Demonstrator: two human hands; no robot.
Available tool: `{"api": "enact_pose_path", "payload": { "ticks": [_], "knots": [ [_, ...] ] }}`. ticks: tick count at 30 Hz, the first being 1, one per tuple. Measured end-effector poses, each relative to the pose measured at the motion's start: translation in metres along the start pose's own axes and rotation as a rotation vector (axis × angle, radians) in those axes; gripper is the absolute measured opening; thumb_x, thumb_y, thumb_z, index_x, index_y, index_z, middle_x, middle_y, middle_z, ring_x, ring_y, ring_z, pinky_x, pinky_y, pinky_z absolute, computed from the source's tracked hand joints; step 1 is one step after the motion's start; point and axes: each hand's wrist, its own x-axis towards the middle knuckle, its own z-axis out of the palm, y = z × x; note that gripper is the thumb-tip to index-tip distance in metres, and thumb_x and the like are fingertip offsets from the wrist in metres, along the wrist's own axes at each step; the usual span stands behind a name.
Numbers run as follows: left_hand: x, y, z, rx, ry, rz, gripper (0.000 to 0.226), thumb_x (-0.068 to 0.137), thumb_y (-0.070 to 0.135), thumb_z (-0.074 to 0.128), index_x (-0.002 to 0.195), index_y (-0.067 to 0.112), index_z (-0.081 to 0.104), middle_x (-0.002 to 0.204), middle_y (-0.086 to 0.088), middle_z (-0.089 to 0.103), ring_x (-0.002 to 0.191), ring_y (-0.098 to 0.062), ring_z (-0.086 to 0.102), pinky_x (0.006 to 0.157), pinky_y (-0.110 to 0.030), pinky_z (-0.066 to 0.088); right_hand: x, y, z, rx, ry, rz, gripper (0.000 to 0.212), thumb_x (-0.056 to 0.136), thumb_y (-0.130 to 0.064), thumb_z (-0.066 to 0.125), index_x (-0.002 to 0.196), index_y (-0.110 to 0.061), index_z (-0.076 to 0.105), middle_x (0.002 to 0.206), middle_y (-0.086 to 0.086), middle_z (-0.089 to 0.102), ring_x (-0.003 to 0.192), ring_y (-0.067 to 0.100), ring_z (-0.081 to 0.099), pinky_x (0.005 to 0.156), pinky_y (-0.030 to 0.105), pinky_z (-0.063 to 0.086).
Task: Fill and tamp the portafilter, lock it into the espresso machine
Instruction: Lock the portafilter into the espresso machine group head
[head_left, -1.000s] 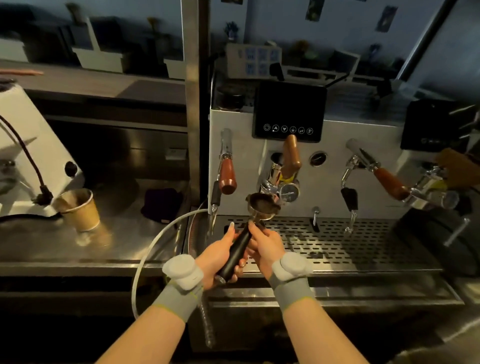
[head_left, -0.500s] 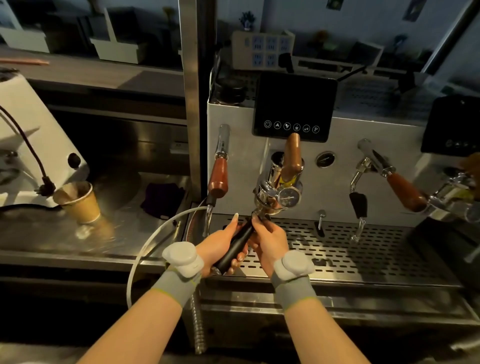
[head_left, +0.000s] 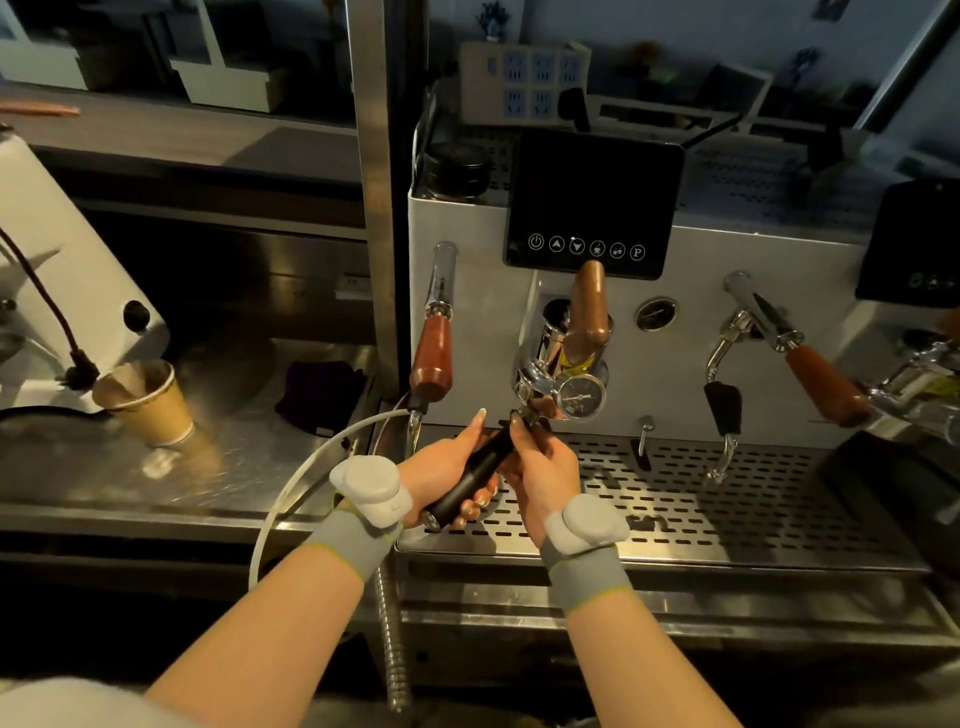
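At the front of the espresso machine (head_left: 467, 322), above the perforated drip tray (head_left: 727, 499), the portafilter (head_left: 475, 478) has gone up to the left group head (head_left: 540, 364). Its basket end is now tucked beneath the chrome collar, just left of the round pressure gauge (head_left: 579, 397), and only the black handle shows, slanting down and left toward the person.

A second ago the basket sat clear below the group head with its open rim in view. Half a second ago it was rising to meet the collar, and now the rim is hidden. My judgement is that filling and tamping are done and the insertion is under way. With the handle angled left rather than square to the machine, the locking twist looks not yet made.

Both hands hold the handle. The left hand (head_left: 441, 467) has its grip wrapped round the lower end, thumb lying along the shaft. The right hand (head_left: 545, 465) grips the upper part near the neck. The view has also drawn closer to the machine. On the worktop (head_left: 78, 483) to the left, the paper cup (head_left: 145, 402) stands as before.
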Motion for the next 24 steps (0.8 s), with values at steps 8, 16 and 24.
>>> {"api": "enact_pose_path", "payload": {
  "ticks": [8, 16, 24],
  "knots": [
    [-0.003, -0.004, 0.008, -0.046, -0.020, 0.035, 0.068, 0.087, 0.067, 0.022, 0.063, 0.010, 0.050, 0.043, 0.001, 0.049, 0.029, -0.008, 0.044, 0.031, -0.015, 0.039, -0.005, 0.005, -0.004, -0.040, 0.009, -0.059, 0.010, 0.092, -0.016, 0.057, 0.097, -0.015, 0.065, 0.111, 0.017, 0.068, 0.107, 0.029, 0.065, 0.089, 0.035, 0.053],
    [-0.005, -0.003, 0.013, -0.024, 0.007, 0.062, 0.069, 0.087, 0.067, 0.022, 0.062, 0.009, 0.050, 0.044, 0.000, 0.048, 0.029, -0.009, 0.042, 0.031, -0.016, 0.037, -0.006, 0.003, -0.005, -0.067, 0.027, -0.109, 0.013, 0.091, -0.016, 0.058, 0.083, -0.023, 0.065, 0.093, 0.007, 0.069, 0.102, 0.029, 0.066, 0.087, 0.036, 0.053],
    [-0.005, 0.001, 0.002, 0.069, 0.023, 0.076, 0.069, 0.087, 0.067, 0.021, 0.066, 0.009, 0.052, 0.045, 0.000, 0.049, 0.031, -0.010, 0.043, 0.033, -0.016, 0.038, -0.006, 0.001, 0.002, -0.028, 0.027, -0.080, 0.012, 0.091, -0.014, 0.058, 0.084, -0.022, 0.063, 0.095, 0.007, 0.068, 0.099, 0.025, 0.065, 0.079, 0.027, 0.054]
  ]
}}
